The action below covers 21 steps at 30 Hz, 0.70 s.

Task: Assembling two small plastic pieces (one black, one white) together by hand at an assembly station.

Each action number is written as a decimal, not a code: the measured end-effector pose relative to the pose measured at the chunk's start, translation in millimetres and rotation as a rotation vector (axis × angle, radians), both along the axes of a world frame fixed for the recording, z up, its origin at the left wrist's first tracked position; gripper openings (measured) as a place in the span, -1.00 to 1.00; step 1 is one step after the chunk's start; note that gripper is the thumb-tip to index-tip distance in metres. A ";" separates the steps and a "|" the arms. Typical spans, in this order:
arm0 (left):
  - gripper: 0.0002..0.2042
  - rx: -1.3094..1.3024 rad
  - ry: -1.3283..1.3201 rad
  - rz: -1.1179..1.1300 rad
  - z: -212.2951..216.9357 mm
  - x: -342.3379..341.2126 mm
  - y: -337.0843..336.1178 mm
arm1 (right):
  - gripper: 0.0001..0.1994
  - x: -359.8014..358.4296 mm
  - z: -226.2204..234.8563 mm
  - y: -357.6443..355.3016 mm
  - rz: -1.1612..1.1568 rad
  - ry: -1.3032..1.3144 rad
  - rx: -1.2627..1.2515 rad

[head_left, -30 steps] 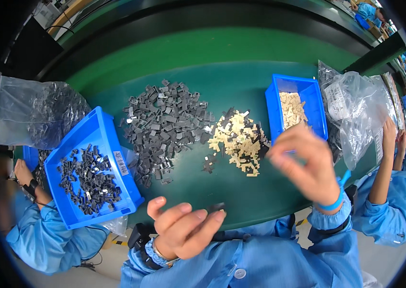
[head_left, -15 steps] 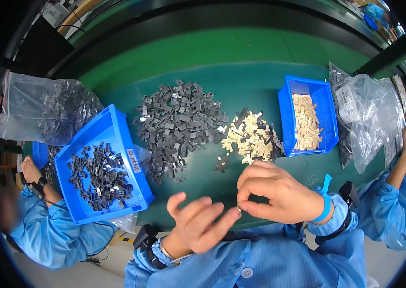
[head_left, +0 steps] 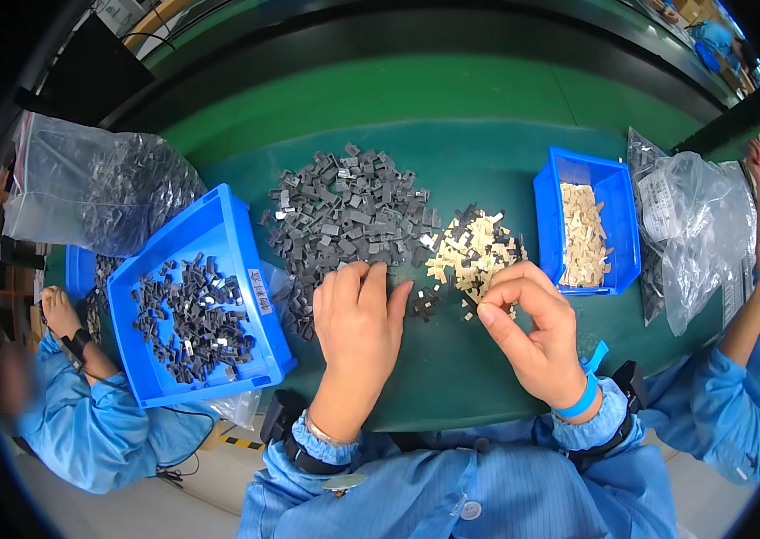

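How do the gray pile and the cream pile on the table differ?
The gray pile spreads wider than the cream pile. The gray pile looks mostly dark; the cream pile is pale with black bits. The left hand is at the gray pile, the right hand by the cream pile. Both lie on the green table.

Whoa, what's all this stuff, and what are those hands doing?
A person is handling small plastic-looking pieces at a green table. The left hand reaches to the near edge of a big dark pile. The right hand is by a smaller cream-and-black pile, thumb and finger close together; I can't tell whether they pinch a piece. A blue bin of dark pieces is on the left, and a blue bin of cream pieces on the right.
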<state>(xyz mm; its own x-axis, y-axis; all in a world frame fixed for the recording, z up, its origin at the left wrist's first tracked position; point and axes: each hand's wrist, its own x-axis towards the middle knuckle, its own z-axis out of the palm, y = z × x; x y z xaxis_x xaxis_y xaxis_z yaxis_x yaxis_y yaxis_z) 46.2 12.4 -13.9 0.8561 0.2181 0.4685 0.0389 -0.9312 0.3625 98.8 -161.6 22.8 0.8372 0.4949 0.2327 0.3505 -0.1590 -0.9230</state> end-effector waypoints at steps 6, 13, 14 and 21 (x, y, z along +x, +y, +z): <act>-0.75 0.023 0.034 0.008 -9.9 1.2 3.3 | -0.94 -1.2 -0.6 -2.5 -0.024 0.008 0.012; -0.82 0.087 0.051 0.011 -7.9 -1.4 1.8 | -0.94 -1.5 -0.6 -2.5 -0.019 -0.007 0.018; -0.85 0.068 0.067 0.012 -6.2 -2.4 1.7 | -0.94 -2.0 -0.8 -2.4 -0.016 0.002 0.025; -0.85 0.083 0.027 0.064 -13.7 -5.1 10.8 | -0.94 -3.5 -2.0 -2.2 -0.008 -0.018 0.014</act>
